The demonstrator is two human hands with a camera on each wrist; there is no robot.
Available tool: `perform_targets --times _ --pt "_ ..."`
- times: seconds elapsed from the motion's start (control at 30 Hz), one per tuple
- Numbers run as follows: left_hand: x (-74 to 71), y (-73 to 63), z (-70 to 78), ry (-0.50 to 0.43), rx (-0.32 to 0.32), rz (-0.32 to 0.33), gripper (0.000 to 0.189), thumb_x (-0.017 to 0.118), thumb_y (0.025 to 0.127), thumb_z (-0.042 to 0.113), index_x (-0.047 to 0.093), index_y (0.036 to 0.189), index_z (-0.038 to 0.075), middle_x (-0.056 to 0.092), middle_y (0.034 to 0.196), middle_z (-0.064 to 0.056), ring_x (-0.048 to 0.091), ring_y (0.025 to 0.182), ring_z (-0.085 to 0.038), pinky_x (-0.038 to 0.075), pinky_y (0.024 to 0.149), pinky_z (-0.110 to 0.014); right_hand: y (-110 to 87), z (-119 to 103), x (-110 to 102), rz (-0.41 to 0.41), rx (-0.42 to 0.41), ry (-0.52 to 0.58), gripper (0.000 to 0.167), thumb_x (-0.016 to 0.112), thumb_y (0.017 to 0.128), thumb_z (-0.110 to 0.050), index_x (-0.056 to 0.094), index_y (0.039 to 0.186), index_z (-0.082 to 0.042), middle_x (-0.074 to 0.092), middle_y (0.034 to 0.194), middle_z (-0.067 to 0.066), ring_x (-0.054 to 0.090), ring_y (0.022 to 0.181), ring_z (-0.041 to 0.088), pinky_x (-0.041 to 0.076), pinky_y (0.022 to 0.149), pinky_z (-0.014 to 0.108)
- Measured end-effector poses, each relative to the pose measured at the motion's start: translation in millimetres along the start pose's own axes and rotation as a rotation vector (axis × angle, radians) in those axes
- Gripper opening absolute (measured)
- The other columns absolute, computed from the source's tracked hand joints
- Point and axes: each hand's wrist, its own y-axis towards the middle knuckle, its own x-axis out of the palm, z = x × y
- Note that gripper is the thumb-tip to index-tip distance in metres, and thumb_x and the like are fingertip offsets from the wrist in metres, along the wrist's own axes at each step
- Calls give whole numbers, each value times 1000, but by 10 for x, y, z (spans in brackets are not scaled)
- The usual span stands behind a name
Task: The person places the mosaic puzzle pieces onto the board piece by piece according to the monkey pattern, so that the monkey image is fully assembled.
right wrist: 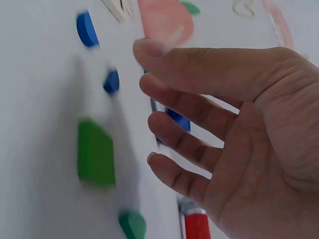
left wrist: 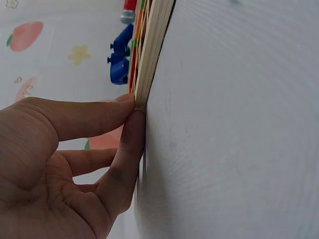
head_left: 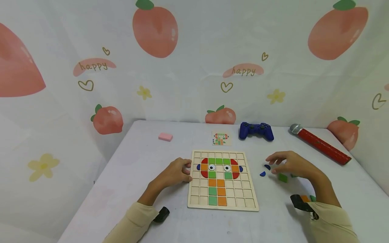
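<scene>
A wooden grid board lies on the white table, with red, green, orange and blue pieces and two eye tiles set in its squares. My left hand pinches the board's left edge between thumb and forefinger; the left wrist view shows the thumb on top of the rim. To the right of the board, my right hand hovers with loosely bent fingers and nothing in them. Close by its fingertips lie two blue half-round pieces. Under the hand is a green square block, with another green piece beside it.
Behind the board lies a small pattern card. A pink block is at the back left, a blue game controller and a red microphone at the back right. Near the right wrist are an orange piece and a green one.
</scene>
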Motion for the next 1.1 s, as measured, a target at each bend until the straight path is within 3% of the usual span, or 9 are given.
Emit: perform_targets --times 0.2,0.33,0.5,0.63,0.87,1.1 --pt "6 6 4 2 1 0 68 86 84 1 57 145 -8 63 120 -8 66 98 -16 59 81 -29 -148 241 -102 37 4 9 43 81 87 -16 74 128 -5 74 116 7 64 110 27 52 86 40" --pt "4 8 5 4 2 1 68 86 84 0 57 145 -8 63 120 -9 67 98 -16 60 82 -30 -213 369 -168 28 65 3 44 80 87 -13 73 129 -4 74 119 11 63 114 33 54 90 47" --pt "3 10 -5 6 0 2 67 86 84 -1 58 145 -8 63 120 -9 67 99 -16 61 83 -30 -266 505 -235 14 106 8 44 78 88 -9 72 131 -3 73 125 16 62 117 36 54 86 41" --pt "0 12 -8 7 1 3 67 86 84 -1 58 144 -8 63 120 -9 67 99 -17 61 84 -31 -303 566 -266 6 120 13 44 77 87 -7 72 131 -1 73 128 19 61 117 36 52 85 39" --pt "-1 11 -11 5 0 3 68 86 84 0 58 145 -8 63 120 -8 67 100 -16 60 85 -30 -336 611 -281 -7 142 31 46 77 86 -6 71 131 0 71 128 20 62 113 33 56 87 49" --pt "2 15 -21 3 4 2 67 86 84 -1 58 144 -8 63 120 -9 67 100 -17 61 86 -31 -311 622 -262 -5 164 39 44 76 87 -4 71 131 0 70 124 17 59 110 29 50 82 37"
